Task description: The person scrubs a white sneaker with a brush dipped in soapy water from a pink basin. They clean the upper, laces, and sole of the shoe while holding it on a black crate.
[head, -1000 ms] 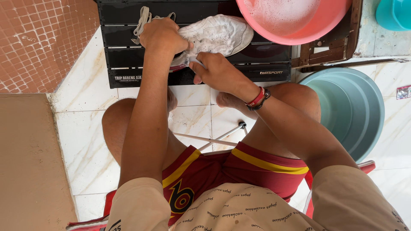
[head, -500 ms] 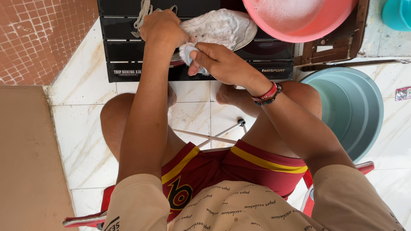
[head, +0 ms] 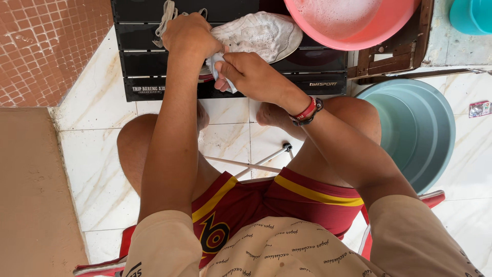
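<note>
A wet white sneaker [head: 261, 35] lies on a black slatted crate [head: 154, 72] in front of me. My left hand [head: 188, 35] grips the shoe at its heel end, near the loose laces [head: 166, 18]. My right hand [head: 246, 72] presses against the shoe's lower side, holding a small white piece [head: 218, 64]; I cannot tell what that piece is. A red and black band sits on my right wrist [head: 306, 112].
A pink basin [head: 348, 20] with soapy water stands at the back right on the crate. A large grey-green tub [head: 415, 128] sits on the tiled floor to my right. A teal container [head: 471, 15] is at the top right corner. Brown tiles lie to the left.
My right hand has slid left along the shoe toward my left hand. The view has shifted slightly, and the shoe stays on the crate.
</note>
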